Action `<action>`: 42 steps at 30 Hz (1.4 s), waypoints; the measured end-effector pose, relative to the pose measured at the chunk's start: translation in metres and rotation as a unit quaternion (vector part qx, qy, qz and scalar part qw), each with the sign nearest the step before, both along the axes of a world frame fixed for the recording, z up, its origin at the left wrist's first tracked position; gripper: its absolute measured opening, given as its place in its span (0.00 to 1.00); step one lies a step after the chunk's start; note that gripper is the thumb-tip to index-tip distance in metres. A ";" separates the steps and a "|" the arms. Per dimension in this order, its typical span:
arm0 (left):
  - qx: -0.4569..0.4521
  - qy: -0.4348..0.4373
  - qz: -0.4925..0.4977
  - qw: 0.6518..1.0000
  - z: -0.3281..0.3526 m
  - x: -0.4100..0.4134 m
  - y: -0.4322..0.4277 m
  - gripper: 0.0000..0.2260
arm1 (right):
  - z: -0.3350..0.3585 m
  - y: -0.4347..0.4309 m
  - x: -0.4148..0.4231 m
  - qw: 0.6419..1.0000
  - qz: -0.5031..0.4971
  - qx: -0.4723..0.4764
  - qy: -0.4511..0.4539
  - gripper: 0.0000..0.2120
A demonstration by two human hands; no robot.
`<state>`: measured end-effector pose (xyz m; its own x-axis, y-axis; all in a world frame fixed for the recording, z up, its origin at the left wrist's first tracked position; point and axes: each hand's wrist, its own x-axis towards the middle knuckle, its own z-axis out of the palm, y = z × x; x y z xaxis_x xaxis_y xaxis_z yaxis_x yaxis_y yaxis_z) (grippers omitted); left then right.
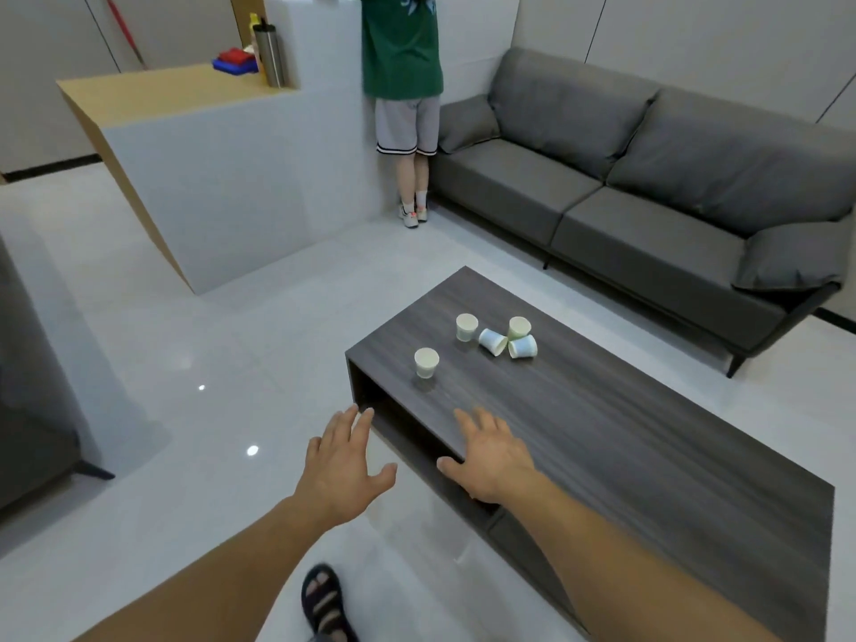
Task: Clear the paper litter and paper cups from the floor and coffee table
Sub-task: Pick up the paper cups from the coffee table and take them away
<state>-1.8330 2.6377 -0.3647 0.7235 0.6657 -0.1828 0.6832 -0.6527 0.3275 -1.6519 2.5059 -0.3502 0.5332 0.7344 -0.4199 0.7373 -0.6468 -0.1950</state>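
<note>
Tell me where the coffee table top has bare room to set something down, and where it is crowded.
On the coffee table, the stretch right of the four bunched cups is bare, as is the strip between the lone cup and the right hand. The crowded spot is those four cups near the far end, two tipped over.

Glossy pale floor point(162, 354), grey sofa point(625, 187) — white wood-topped counter point(241, 187), panelled walls point(671, 30).
</note>
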 end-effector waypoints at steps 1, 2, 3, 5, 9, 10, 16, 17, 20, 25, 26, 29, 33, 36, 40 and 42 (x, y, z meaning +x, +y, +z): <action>0.002 -0.003 -0.003 1.000 -0.004 0.011 0.021 0.38 | -0.002 0.019 0.010 1.000 -0.002 0.001 -0.005 0.41; 0.002 -0.006 -0.009 1.000 -0.006 0.022 0.042 0.38 | -0.003 0.037 0.019 1.000 -0.005 0.002 -0.008 0.41; 0.001 -0.009 -0.014 1.000 -0.007 0.033 0.063 0.38 | -0.006 0.056 0.027 1.000 -0.013 0.003 -0.007 0.41; 0.006 -0.017 -0.020 1.000 -0.007 0.055 0.108 0.38 | -0.009 0.092 0.042 0.999 -0.033 0.002 -0.008 0.41; 0.000 -0.027 -0.055 0.998 0.001 0.093 0.186 0.38 | -0.010 0.154 0.064 0.998 -0.068 -0.006 -0.004 0.40; 0.001 -0.027 -0.065 0.998 0.002 0.103 0.204 0.38 | -0.011 0.168 0.070 0.997 -0.076 -0.003 -0.001 0.40; -0.020 0.009 -0.098 0.995 -0.010 0.160 0.278 0.39 | -0.029 0.229 0.109 0.993 -0.118 -0.023 0.022 0.40; -0.028 0.017 -0.104 0.994 -0.015 0.168 0.288 0.39 | -0.036 0.237 0.117 0.991 -0.125 -0.029 0.028 0.40; -0.050 0.046 -0.119 0.991 -0.036 0.192 0.314 0.40 | -0.063 0.262 0.144 0.988 -0.139 -0.042 0.051 0.41; -0.081 0.099 -0.146 0.981 -0.086 0.234 0.354 0.41 | -0.130 0.302 0.189 0.978 -0.173 -0.064 0.098 0.43; -0.088 0.115 -0.151 0.978 -0.098 0.243 0.361 0.42 | -0.145 0.310 0.197 0.975 -0.180 -0.071 0.108 0.44; -0.109 0.147 -0.167 0.969 -0.139 0.272 0.379 0.44 | -0.192 0.326 0.219 0.969 -0.194 -0.088 0.127 0.46; -0.150 0.155 -0.197 0.956 -0.191 0.310 0.389 0.45 | -0.250 0.334 0.231 0.965 -0.191 -0.125 0.131 0.46; -0.163 0.154 -0.221 0.949 -0.225 0.331 0.391 0.45 | -0.282 0.338 0.234 0.963 -0.180 -0.143 0.141 0.43; -0.175 0.156 -0.253 0.939 -0.257 0.350 0.398 0.45 | -0.297 0.349 0.244 0.955 -0.225 -0.112 0.155 0.36; -0.180 0.150 -0.277 0.932 -0.265 0.359 0.402 0.45 | -0.293 0.364 0.257 0.932 -0.326 -0.022 0.158 0.37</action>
<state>-1.4736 3.0398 -0.6293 0.8178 0.0627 -0.5720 0.3710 -0.8173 0.4408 -1.3950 2.8697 -0.6433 0.7048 0.2769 -0.6531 0.0955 -0.9493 -0.2994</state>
